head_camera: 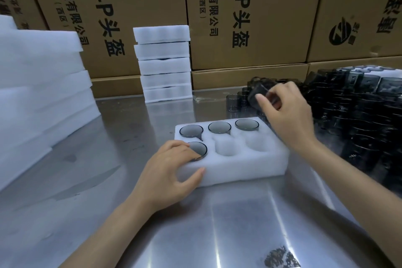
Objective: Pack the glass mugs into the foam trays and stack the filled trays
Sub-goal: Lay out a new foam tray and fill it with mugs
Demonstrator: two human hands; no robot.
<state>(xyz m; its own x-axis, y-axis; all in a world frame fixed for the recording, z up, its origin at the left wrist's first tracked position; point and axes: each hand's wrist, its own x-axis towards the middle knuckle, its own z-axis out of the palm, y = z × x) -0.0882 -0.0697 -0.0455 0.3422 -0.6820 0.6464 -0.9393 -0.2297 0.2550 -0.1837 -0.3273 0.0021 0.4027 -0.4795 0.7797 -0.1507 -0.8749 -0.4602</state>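
Gripping a smoky glass mug [260, 95] between thumb and fingers, the right hand [287, 115] holds it tilted above the heap of loose mugs [359, 111]. The left hand [169, 172] lies spread over the near left corner of the foam tray [250, 167], fingers on the mug there, thumb against the tray's side. Four pockets hold mugs; two sit empty. Farther back on the steel bench [217, 224] stands a stack of filled trays [164, 63], with empty foam [41, 85] piled left and cartons [250, 17] behind.
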